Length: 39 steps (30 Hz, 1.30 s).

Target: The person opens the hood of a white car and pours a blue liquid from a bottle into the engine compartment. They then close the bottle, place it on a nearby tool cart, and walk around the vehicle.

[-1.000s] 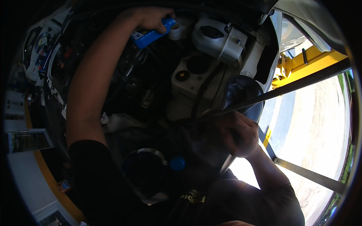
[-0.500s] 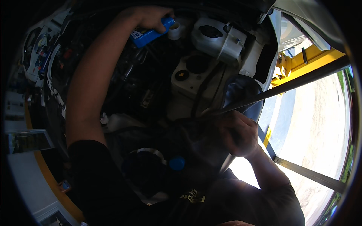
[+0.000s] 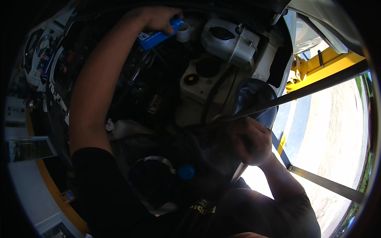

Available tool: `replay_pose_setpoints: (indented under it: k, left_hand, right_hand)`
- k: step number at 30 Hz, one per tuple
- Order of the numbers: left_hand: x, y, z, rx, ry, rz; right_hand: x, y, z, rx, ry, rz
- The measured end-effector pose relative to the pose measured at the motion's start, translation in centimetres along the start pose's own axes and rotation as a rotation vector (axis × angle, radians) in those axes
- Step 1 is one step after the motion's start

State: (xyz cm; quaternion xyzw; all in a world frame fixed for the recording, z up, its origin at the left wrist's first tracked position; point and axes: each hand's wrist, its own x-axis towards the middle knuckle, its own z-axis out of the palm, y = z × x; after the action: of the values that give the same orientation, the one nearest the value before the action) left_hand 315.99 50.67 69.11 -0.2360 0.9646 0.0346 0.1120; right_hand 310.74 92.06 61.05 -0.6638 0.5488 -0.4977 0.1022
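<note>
At the far side of the engine bay, my left hand [image 3: 160, 19] is wrapped round a blue plastic bottle [image 3: 158, 38]. The bottle lies tilted, its neck up against the rim of a small white reservoir [image 3: 183, 35] with an uncapped mouth. Whether liquid flows cannot be made out. Nearer and to the right, my right hand [image 3: 254, 139] is curled closed over the dark fender cover [image 3: 206, 148], just below a dark rod [image 3: 301, 91]. Its fingertips are in shadow, so what they hold, if anything, is hidden. A round blue cap [image 3: 186, 172] sits on the dark cover close to my body.
A whitish tank with a black cap [image 3: 222, 33] stands right of the reservoir. Below it is a pale housing [image 3: 202, 85] with hoses. The rod slants across the right side. Beyond the fender is a yellow steel beam [image 3: 325, 65]. Another vehicle's open engine bay [image 3: 41, 51] shows at far left.
</note>
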Motion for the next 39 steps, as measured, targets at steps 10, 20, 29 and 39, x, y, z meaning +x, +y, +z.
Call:
replay_pose_setpoints:
  k: [10, 20, 29, 39]
  left_hand:
    - [-0.3, 0.5, -0.6, -0.006, -0.005, 0.025]
    - [-0.5, 0.4, -0.1, 0.022, -0.005, -0.012]
    - [-0.1, 0.1, 0.1, -0.014, -0.009, -0.009]
    - [-0.5, 1.0, -1.7, 0.099, -0.053, 0.071]
  right_hand:
    - [-0.1, 0.0, 0.0, -0.013, 0.002, 0.008]
    - [-0.1, 0.0, 0.0, -0.031, -0.005, 0.015]
    - [-0.2, 0.1, 0.0, -0.022, -0.001, -0.002]
    - [-0.1, 0.2, 0.1, -0.025, 0.013, -0.019]
